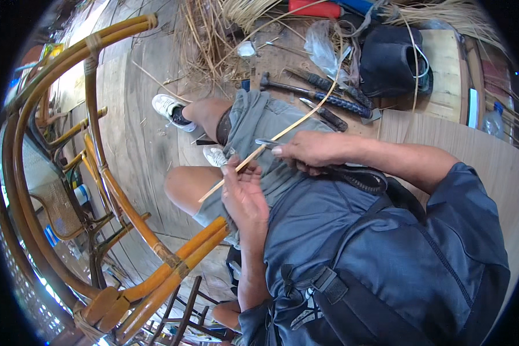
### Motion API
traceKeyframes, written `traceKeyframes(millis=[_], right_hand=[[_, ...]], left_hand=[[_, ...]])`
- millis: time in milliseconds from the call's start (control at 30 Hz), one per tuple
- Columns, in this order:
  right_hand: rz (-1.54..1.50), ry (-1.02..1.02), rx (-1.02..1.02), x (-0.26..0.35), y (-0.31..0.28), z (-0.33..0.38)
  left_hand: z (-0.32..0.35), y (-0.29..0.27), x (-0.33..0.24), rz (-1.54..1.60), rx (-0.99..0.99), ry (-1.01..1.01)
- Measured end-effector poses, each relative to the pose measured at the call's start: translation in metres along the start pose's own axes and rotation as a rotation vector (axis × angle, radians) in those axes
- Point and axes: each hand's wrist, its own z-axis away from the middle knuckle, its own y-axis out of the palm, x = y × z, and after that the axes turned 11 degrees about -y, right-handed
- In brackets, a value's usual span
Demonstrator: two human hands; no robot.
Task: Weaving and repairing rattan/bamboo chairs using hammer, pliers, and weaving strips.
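A long, thin strip of pale rattan (297, 123) runs slantwise over my lap, its near end beside my knee and its far part curving up toward the tools. My left hand (245, 193) pinches it near the lower end, with thumb and fingers closed around it. From my right hand (311, 151) sticks out a short metal blade of a knife (264, 142), lying against the strip just above the left fingers. The knife's handle is hidden in the closed right fist.
A curved rattan chair frame (138, 222) stands close on my left. Beyond my lap lie a hammer (317, 94), a pointed tool (324, 114) and a black bag (389, 60). Bundles of loose rattan strips (205, 43) cover the far wooden floor. A wooden board (455, 138) lies at right.
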Motion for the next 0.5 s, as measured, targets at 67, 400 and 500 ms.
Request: traceKeyframes(millis=[67, 400, 500], right_hand=[[0.095, 0.039, -0.004, -0.001, 0.007, 0.003], [0.09, -0.042, -0.566, -0.037, -0.053, 0.055], [0.033, 0.064, -0.582, -0.062, -0.069, 0.056]], left_hand=[[-0.004, -0.001, -0.004, -0.061, -0.089, 0.094], [-0.017, 0.025, -0.021, -0.729, -0.22, 0.187], [-0.024, 0.042, -0.018, -1.288, -0.109, 0.538]])
